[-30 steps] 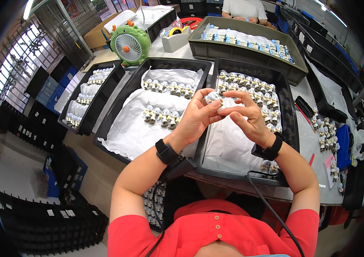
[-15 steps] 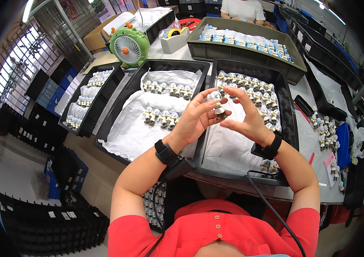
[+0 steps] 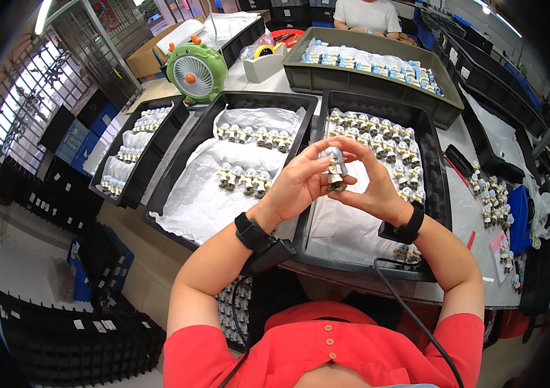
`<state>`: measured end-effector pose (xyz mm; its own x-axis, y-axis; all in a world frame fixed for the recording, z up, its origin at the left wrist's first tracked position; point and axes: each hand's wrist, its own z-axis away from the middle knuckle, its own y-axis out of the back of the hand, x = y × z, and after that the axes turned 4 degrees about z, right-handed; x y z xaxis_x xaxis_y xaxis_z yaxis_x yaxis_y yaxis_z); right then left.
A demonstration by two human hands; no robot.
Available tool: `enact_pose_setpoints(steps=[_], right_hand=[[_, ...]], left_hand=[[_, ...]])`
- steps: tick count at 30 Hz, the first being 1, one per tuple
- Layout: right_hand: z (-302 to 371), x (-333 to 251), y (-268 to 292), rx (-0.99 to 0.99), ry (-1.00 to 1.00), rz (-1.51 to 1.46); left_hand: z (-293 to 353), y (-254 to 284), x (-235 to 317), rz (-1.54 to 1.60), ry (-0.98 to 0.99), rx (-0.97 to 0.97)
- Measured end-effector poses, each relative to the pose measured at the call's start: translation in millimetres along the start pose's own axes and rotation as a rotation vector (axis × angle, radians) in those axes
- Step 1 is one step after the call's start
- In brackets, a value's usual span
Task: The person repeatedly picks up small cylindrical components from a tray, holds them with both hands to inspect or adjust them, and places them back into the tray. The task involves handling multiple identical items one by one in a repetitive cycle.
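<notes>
Over the right black tray point(image 3: 442, 213) I hold a small figurine point(image 3: 334, 169) upright, with grey hair, white-and-yellow clothes and a dark base. My left hand point(image 3: 297, 181) grips it from the left, thumb against its head. My right hand point(image 3: 373, 184) closes round it from the right, its fingers touching the head and the base. Some of its fingertips are hidden behind the figurine. Beneath my hands, rows of like figurines point(image 3: 396, 150) lie on white paper in the tray, with a few more at its near right corner.
A middle black tray point(image 3: 187, 143) and a narrower left tray point(image 3: 101, 169) hold figurines on white paper. Behind stand a green fan point(image 3: 196, 72) and an olive bin point(image 3: 313, 79) of blue-topped figures. Loose figurines point(image 3: 496, 202) lie at right. A cable point(image 3: 404, 304) crosses my lap. A person point(image 3: 368, 18) sits opposite.
My right hand has closed in on the figurine, its fingers now on it rather than apart. The figurine has turned, showing more of its grey hair. The trays have not moved.
</notes>
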<state>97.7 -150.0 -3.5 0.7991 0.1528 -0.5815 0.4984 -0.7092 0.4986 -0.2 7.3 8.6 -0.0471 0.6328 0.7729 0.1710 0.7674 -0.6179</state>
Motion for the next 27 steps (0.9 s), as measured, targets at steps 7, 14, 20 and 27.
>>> enact_pose_setpoints(steps=[7, 14, 20, 27], right_hand=[[0, -1, 1, 0.039, -0.002, 0.042], [-3, -4, -1, 0.055, 0.222, 0.236], [-4, -7, -2, 0.042, 0.177, 0.155], [-1, -2, -2, 0.05, 0.01, -0.002]], left_hand=[[-1, 20, -14, -0.104, -0.043, 0.183], [2, 3, -10, -0.29, -0.019, 0.106], [2, -1, -12, -0.319, -0.04, 0.053], [-2, 4, -10, -0.105, 0.022, 0.023]])
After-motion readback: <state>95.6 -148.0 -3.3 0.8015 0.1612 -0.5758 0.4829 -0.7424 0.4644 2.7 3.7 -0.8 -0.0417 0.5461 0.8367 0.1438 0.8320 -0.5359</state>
